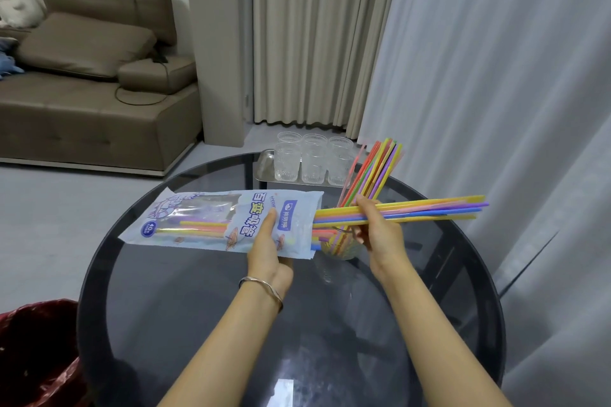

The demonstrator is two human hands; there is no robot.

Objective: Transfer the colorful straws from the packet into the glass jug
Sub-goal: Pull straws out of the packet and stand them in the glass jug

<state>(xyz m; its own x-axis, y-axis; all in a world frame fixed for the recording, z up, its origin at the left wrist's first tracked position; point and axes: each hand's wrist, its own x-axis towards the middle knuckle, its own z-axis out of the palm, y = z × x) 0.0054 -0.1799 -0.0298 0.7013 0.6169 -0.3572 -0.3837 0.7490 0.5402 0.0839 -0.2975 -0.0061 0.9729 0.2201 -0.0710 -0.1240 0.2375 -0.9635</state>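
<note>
1. A thin, plain silver bangle [261,287] circled the left wrist.
2. Beyond the bangle, the left grip [267,248] was bare; behind the bangle, the left forearm [215,350] was bare too.
3. Right of the bangle, the right grip [380,231] and right forearm [429,324] were bare.

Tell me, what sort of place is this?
Most likely a home living room: a brown upholstered sofa stands at the left, long beige curtains hang behind, and a round dark glass table carries clear ribbed drinking glasses on a metal tray.
</note>
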